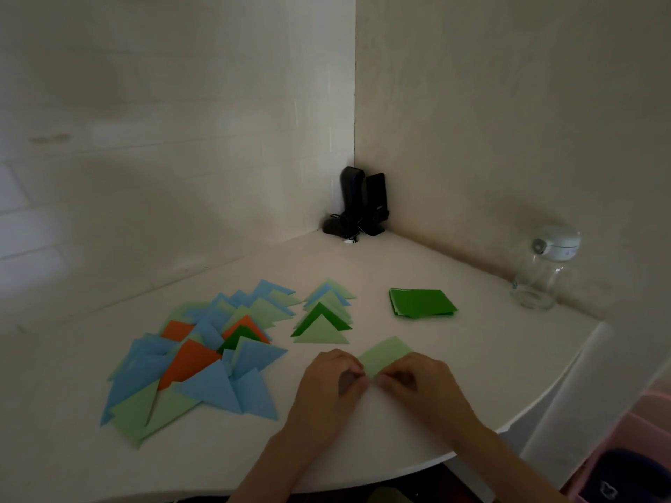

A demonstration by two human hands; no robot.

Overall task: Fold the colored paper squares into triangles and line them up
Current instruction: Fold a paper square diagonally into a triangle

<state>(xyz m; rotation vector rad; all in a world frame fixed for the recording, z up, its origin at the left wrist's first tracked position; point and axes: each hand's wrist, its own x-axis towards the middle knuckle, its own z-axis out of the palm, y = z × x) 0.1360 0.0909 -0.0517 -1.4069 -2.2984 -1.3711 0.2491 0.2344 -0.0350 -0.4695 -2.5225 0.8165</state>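
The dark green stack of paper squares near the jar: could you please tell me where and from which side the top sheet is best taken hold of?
Pinch the top sheet of the dark green stack at its near right corner, coming with the right hand from the front. That side faces the person, and the slightly fanned edges there probably let one sheet be separated. The glass jar stands apart to the right.

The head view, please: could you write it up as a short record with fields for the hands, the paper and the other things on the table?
left hand: pinches the near edge of the light green sheet
right hand: pinches the same edge
lined-up triangles: overlapping row beyond the hands
triangle pile: blue, green and orange, left of the row
green squares: unfolded stack, right of the row
glass jar: by the right wall
black speakers: in the corner
table: white
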